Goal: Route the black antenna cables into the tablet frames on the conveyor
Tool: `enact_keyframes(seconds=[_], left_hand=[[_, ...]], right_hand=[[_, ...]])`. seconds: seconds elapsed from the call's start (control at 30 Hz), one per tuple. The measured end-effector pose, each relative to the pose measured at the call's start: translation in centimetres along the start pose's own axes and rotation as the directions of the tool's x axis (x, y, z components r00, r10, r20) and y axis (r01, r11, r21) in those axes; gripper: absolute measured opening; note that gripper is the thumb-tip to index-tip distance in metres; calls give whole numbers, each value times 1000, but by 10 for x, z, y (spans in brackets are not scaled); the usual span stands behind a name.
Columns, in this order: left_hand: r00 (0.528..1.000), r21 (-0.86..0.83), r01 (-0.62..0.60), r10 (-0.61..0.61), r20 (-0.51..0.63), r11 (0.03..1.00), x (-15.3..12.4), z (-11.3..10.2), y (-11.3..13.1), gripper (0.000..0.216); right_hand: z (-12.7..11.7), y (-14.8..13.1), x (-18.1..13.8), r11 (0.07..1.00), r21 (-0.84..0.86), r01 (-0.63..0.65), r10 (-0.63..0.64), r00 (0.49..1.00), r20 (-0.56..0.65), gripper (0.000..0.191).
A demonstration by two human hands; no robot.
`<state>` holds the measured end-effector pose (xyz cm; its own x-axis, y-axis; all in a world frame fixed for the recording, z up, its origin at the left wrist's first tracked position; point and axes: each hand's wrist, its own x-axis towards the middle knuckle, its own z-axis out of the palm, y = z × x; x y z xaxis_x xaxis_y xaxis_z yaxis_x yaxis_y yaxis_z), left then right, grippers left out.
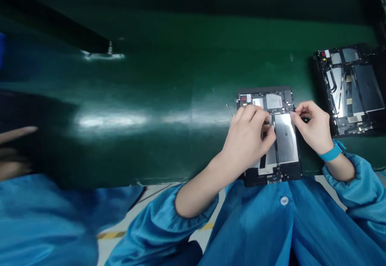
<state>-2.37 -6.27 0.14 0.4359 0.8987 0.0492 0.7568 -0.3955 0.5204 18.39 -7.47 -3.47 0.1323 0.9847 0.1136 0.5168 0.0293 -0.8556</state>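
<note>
So there's a second opened-up tablet (pixel 351 87) lying near the right edge of the green belt (pixel 169 77), guts facing up, shiny plates and cables all showing. Over at the belt's left edge someone else's hand (pixel 16 135) pokes in, kinda blurry, with their blue sleeve (pixel 45 217) below it. A dark bar (pixel 60 28) slants across the far left corner, and past the near edge there's pale floor with a yellow stripe (pixel 110 234).

surface: glossy green belt (pixel 169 69) | light: white glare (pixel 111 120) | floor (pixel 116 248): pale, yellow stripe (pixel 110 235)
</note>
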Motion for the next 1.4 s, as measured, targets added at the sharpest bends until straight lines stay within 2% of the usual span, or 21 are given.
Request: enact_keyframes(seconds=[0.07, 0.17, 0.27, 0.37, 0.5, 0.67, 0.77, 0.87, 0.93, 1.03, 1.13, 1.4], left_hand=[[997, -25, -72, 71, -16, 997, 16, 4, -4, 12], [987, -114, -116, 127, 97, 987, 45, 11, -11, 14], [970, -190, -85, 125, 210, 978, 66, 13, -16, 14], [966, -221, -44, 98, 239, 974, 75, 10, -16, 12], [962, -222, -38, 96, 257, 974, 79, 7, -13, 12], [962, -108, -17, 45, 269, 994, 80, 8, -3, 14], [966, -85, -98, 115, 232, 992, 79, 11, 2, 14], [955, -142, -190, 217, 202, 971, 78, 16, 2, 15], [966, -168, -165, 194, 172, 972, 78, 18, -1, 13], [991, -178, -40, 62, 117, 983, 77, 19, -5, 13], [991, -175, 51, -27, 135, 983, 75, 19, -4, 13], [993, -187, 24, -3, 115, 982, 73, 20, -4, 15]], right_hand=[[3, 1, 0, 998, 35, -45, 45, 999, -8, 6], [3, 0, 1, 997, 49, -54, 54, 998, -10, 8], [1, -1, 2, 998, 45, -45, 45, 999, 2, 9], [0, -1, 2, 998, 34, -56, 55, 998, 8, 10], [-1, 1, 1, 996, 41, -77, 77, 997, -3, 10], [-2, 0, 0, 997, 26, -68, 69, 996, -47, 11], [-1, -2, 2, 998, 47, -37, 42, 993, -113, 14], [3, -2, 8, 992, 129, -4, 20, 992, -121, 17], [7, 0, 12, 984, 178, 0, 16, 996, -91, 18], [9, 5, 17, 980, 198, -26, 30, 999, -18, 19], [8, 10, 21, 975, 214, -66, 56, 997, 52, 20], [1, 13, 23, 952, 286, -107, 83, 992, 97, 22]])
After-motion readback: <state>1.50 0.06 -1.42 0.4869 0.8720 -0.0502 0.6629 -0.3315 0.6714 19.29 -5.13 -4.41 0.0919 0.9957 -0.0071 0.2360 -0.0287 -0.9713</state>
